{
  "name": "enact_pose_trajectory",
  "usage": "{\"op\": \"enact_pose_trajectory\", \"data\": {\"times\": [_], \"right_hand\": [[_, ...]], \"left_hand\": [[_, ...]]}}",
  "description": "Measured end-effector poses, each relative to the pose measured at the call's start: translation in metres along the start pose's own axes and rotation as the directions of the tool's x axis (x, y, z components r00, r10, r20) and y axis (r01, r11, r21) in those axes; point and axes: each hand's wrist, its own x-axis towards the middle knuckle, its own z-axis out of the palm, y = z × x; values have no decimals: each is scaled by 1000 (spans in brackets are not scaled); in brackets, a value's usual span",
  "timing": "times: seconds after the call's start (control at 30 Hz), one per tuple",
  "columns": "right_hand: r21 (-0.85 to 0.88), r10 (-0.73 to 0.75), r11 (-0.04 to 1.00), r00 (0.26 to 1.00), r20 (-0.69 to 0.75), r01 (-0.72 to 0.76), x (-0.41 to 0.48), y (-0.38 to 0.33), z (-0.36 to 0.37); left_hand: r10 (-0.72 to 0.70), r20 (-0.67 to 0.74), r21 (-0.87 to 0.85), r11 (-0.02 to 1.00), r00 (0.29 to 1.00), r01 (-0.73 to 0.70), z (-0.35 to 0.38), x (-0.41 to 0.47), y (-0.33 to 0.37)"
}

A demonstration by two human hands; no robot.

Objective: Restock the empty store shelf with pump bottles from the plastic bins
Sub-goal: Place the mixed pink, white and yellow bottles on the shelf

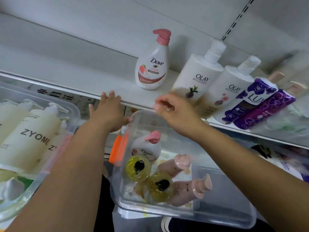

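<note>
From the head view, we are between placements: our left hand (108, 113) rests fingers spread on the shelf (103, 81) edge, our right hand (170, 109) hovers loosely curled, holding nothing. The Dove bottle (151, 64) stands upright on the shelf, pump pointing right. Next we judge a reach down into the clear bin (217, 190), where another Dove bottle (147, 148) stands upright.
</note>
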Motion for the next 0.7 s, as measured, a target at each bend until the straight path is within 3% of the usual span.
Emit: {"op": "enact_pose_trajectory", "data": {"times": [0.1,0.33,0.47,0.7], "right_hand": [[-163,41,987,957,288,6,-16,19,0],[-484,255,874,825,505,27,-3,46,27],[-481,286,876,792,540,12,8,52,37],[-412,246,911,834,493,-25,7,57,41]], "left_hand": [[-3,6,-6,1000,1000,3,1,-3,-1],[6,42,-43,999,999,-4,-1,-4,-2],[10,49,-41,999,999,-8,-1,-2,-3],[13,96,-77,997,995,-5,-3,-1,-6]]}}
